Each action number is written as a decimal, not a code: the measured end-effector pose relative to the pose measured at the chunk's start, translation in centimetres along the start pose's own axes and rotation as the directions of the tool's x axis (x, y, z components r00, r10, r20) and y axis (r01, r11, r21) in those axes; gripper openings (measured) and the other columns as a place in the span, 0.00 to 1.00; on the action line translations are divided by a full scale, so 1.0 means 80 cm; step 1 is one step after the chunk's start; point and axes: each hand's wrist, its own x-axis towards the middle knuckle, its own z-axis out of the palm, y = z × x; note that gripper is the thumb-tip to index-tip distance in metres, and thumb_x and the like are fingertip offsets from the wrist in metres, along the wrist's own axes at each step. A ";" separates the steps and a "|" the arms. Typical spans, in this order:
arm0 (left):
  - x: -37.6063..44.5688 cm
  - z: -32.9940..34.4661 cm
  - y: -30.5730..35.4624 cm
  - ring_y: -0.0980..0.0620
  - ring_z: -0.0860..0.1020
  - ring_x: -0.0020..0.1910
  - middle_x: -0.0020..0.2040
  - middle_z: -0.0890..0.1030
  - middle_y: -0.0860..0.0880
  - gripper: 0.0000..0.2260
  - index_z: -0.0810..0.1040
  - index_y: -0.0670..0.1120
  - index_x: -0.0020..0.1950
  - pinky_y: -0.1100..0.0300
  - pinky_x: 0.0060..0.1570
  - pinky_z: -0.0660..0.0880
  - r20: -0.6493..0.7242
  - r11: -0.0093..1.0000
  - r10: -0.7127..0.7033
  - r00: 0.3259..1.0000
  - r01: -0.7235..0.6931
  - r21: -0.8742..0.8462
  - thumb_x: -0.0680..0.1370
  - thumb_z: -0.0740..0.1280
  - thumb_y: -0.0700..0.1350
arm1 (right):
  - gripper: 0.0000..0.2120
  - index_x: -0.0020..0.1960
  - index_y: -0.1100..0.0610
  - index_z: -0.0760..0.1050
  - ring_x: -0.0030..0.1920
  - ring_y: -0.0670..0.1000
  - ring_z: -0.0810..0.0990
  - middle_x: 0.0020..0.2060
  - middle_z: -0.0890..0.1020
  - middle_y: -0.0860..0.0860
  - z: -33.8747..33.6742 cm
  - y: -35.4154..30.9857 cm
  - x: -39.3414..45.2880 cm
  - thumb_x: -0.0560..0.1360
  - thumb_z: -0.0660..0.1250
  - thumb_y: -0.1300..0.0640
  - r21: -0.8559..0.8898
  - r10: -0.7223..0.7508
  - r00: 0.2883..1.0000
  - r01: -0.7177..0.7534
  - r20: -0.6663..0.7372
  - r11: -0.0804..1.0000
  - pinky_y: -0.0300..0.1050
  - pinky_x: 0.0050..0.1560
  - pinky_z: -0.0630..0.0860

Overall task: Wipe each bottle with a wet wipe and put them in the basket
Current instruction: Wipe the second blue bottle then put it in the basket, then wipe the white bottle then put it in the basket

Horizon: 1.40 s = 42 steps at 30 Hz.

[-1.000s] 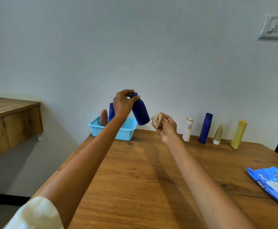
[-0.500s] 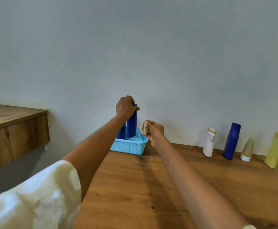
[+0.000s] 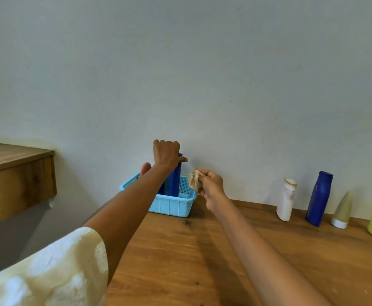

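Head view showed left hand (image 3: 166, 153) fingers clamped atop the blue bottle (image 3: 175, 182), standing it upright inside the basket (image 3: 171, 206) at frame center, while right hand (image 3: 210, 186) fingers pinched the crumpled wipe (image 3: 194, 180), likely kept ready for the next bottle.

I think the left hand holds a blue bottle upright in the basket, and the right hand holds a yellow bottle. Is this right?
Not quite. The head view shows the right hand holding a crumpled wipe, not a yellow bottle. The rest is right: the left hand holds a blue bottle upright in the basket.
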 end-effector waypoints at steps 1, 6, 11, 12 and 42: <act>0.000 0.000 0.000 0.49 0.78 0.47 0.44 0.82 0.48 0.24 0.79 0.47 0.49 0.57 0.50 0.66 -0.007 1.000 0.016 1.000 -0.016 0.009 0.72 0.62 0.67 | 0.06 0.52 0.54 0.79 0.50 0.51 0.79 0.49 0.81 0.52 0.000 0.000 -0.001 0.77 0.65 0.61 -0.006 -0.002 1.000 0.002 0.000 1.000 0.49 0.53 0.80; -0.001 -0.005 -0.011 0.48 0.74 0.55 0.53 0.80 0.48 0.26 0.79 0.48 0.56 0.56 0.54 0.65 -0.029 0.998 0.069 0.997 -0.069 -0.012 0.72 0.61 0.68 | 0.07 0.52 0.55 0.78 0.50 0.51 0.79 0.50 0.80 0.53 -0.007 -0.002 -0.006 0.77 0.64 0.62 0.018 0.014 1.000 -0.013 -0.009 1.000 0.47 0.51 0.80; -0.014 -0.020 -0.011 0.47 0.72 0.60 0.59 0.77 0.46 0.26 0.76 0.48 0.62 0.55 0.56 0.66 -0.073 0.992 0.061 0.995 -0.069 -0.103 0.75 0.57 0.66 | 0.07 0.47 0.58 0.78 0.45 0.52 0.78 0.43 0.80 0.54 -0.023 -0.019 -0.024 0.76 0.61 0.64 0.137 0.031 0.999 -0.033 0.019 0.990 0.47 0.49 0.78; -0.019 -0.025 -0.007 0.46 0.72 0.60 0.60 0.76 0.46 0.25 0.75 0.49 0.62 0.54 0.57 0.66 -0.096 0.984 0.054 0.994 -0.069 -0.161 0.76 0.58 0.65 | 0.06 0.43 0.58 0.76 0.42 0.51 0.78 0.39 0.79 0.53 -0.025 -0.024 -0.030 0.76 0.62 0.63 0.171 0.016 0.999 -0.022 0.036 0.985 0.47 0.48 0.77; -0.065 -0.004 0.360 0.44 0.72 0.62 0.65 0.73 0.44 0.30 0.64 0.45 0.69 0.48 0.60 0.71 0.275 0.499 0.326 0.904 0.083 -0.863 0.72 0.72 0.51 | 0.07 0.53 0.50 0.74 0.52 0.51 0.78 0.51 0.79 0.49 -0.304 -0.088 -0.007 0.76 0.66 0.57 -0.175 -0.391 0.793 0.350 -0.468 0.920 0.53 0.56 0.78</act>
